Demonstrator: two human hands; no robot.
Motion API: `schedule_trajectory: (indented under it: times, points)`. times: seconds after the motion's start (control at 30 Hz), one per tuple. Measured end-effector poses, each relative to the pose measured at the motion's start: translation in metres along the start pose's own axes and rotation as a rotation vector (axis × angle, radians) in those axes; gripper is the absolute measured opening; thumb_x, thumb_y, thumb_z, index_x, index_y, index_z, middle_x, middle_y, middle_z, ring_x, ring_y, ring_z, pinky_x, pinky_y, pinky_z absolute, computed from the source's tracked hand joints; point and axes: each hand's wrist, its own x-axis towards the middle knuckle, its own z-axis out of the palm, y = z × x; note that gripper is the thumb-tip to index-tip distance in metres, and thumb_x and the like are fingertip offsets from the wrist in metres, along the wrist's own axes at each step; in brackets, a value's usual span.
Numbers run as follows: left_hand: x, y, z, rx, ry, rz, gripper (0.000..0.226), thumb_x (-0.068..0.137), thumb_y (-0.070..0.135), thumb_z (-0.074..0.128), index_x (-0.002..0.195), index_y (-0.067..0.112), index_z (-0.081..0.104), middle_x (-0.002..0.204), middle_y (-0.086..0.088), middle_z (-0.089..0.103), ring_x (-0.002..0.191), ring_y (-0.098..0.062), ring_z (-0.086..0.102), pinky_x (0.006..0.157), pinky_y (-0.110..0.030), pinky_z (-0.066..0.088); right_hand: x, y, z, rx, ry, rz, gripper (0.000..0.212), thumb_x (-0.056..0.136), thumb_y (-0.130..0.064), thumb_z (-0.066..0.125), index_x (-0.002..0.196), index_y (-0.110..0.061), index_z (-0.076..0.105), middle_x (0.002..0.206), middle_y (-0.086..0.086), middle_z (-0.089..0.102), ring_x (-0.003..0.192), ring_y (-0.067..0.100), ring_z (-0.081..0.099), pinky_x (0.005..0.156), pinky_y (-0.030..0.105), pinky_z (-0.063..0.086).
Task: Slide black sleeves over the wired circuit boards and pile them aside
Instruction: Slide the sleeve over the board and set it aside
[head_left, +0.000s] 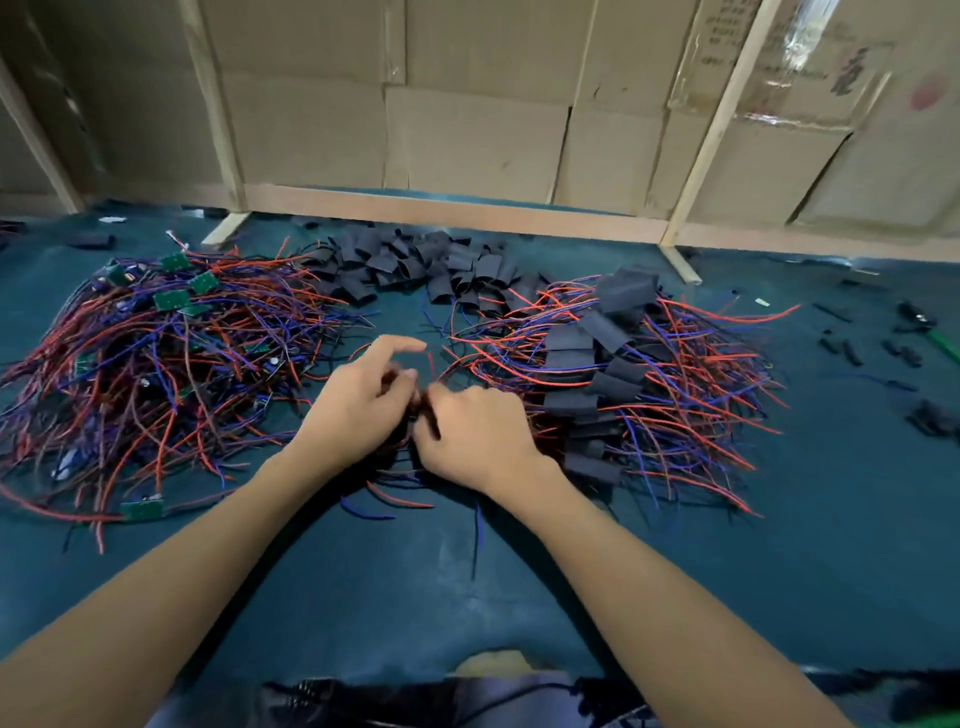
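Observation:
A big heap of bare green circuit boards with red and blue wires lies at the left. Loose black sleeves are piled at the back centre. At the right lies a heap of sleeved boards. My left hand and my right hand meet at the centre of the table, fingers pinched together on one wired board with a dark sleeve; the piece is mostly hidden by my fingers and blurred. Its red and blue wires trail toward me beneath the hands.
The table has a dark teal cover. A wooden frame backed by cardboard walls the far edge. Small black scraps lie scattered at the far right. A dark garment shows at the near edge.

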Motion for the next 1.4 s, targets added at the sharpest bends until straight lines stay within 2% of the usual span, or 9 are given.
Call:
schedule_trajectory:
  times: [0.1,0.3,0.57,0.77,0.87,1.0,1.13,1.27,1.4]
  points:
    - [0.003,-0.003,0.002,-0.008,0.040,-0.027,0.024,0.096,0.022,0.059,0.115,0.037,0.062,0.075,0.009,0.070,0.074,-0.006,0.063,0.074,-0.029,0.049,-0.005,0.002,-0.003,0.018,-0.008,0.007,0.026,0.091,-0.042,0.054,0.099,-0.018,0.059,0.093,0.016,0.072,0.088,0.041,0.069,0.064,0.039,0.037]
    - [0.012,-0.001,0.007,0.098,-0.085,0.019,0.021,0.093,0.016,0.061,0.095,0.034,0.071,0.072,0.017,0.065,0.077,-0.011,0.062,0.075,-0.030,0.047,-0.002,0.023,-0.012,0.113,-0.041,-0.123,0.018,0.095,-0.036,0.059,0.104,-0.024,0.070,0.098,0.003,0.068,0.101,0.032,0.065,0.073,0.040,0.048]
    - [0.006,0.002,0.002,-0.092,0.067,0.058,0.016,0.094,0.016,0.061,0.093,0.028,0.072,0.055,0.005,0.054,0.048,-0.008,0.043,0.050,-0.016,0.031,-0.002,0.018,-0.010,0.096,0.090,-0.196,0.016,0.098,-0.024,0.057,0.106,-0.011,0.058,0.110,0.009,0.050,0.093,0.031,0.059,0.053,0.041,0.046]
    - [-0.002,0.005,-0.001,-0.065,0.165,0.128,0.021,0.097,0.023,0.047,0.105,0.026,0.066,0.056,0.005,0.050,0.051,-0.013,0.045,0.053,-0.024,0.035,-0.007,0.020,-0.009,0.302,0.171,-0.084,0.015,0.098,-0.012,0.056,0.111,-0.006,0.059,0.111,0.008,0.060,0.100,0.032,0.060,0.073,0.047,0.051]
    - [0.001,0.006,-0.007,0.031,0.015,0.145,0.035,0.087,0.031,0.043,0.118,0.030,0.059,0.082,0.014,0.056,0.069,-0.006,0.054,0.068,-0.033,0.043,-0.006,0.023,-0.007,0.380,0.267,-0.018,0.013,0.101,-0.010,0.057,0.110,-0.003,0.062,0.107,0.007,0.066,0.097,0.031,0.062,0.079,0.048,0.050]
    - [0.005,0.000,-0.018,0.185,-0.290,0.195,0.059,0.082,0.048,0.049,0.139,0.043,0.032,0.091,0.025,0.059,0.067,-0.002,0.057,0.070,-0.031,0.041,-0.006,0.022,-0.009,0.467,0.384,0.063,0.004,0.102,-0.011,0.054,0.103,-0.010,0.058,0.094,-0.001,0.065,0.084,0.028,0.062,0.073,0.048,0.051]
    - [0.006,-0.006,-0.023,0.100,-0.441,0.206,0.093,0.082,0.025,0.072,0.151,0.048,0.014,0.091,0.022,0.066,0.067,-0.011,0.062,0.063,-0.017,0.044,-0.003,0.022,-0.008,0.485,0.439,0.045,0.012,0.099,-0.008,0.060,0.109,-0.006,0.067,0.101,0.005,0.068,0.088,0.029,0.066,0.076,0.050,0.054]
    - [0.004,-0.001,-0.023,0.066,-0.405,0.188,0.099,0.086,0.018,0.072,0.153,0.051,0.006,0.089,0.021,0.070,0.075,-0.010,0.068,0.077,-0.029,0.055,-0.001,0.020,-0.004,0.471,0.478,-0.019,0.023,0.092,-0.002,0.064,0.114,-0.005,0.071,0.108,0.007,0.066,0.087,0.025,0.068,0.071,0.049,0.056]
    - [0.006,0.010,-0.022,-0.049,-0.232,0.101,0.089,0.093,0.016,0.069,0.153,0.046,0.011,0.091,0.013,0.072,0.084,-0.010,0.070,0.086,-0.041,0.057,-0.004,0.015,-0.007,0.561,0.544,-0.037,0.013,0.088,-0.001,0.066,0.100,-0.006,0.069,0.098,0.003,0.065,0.079,0.013,0.061,0.072,0.026,0.050]
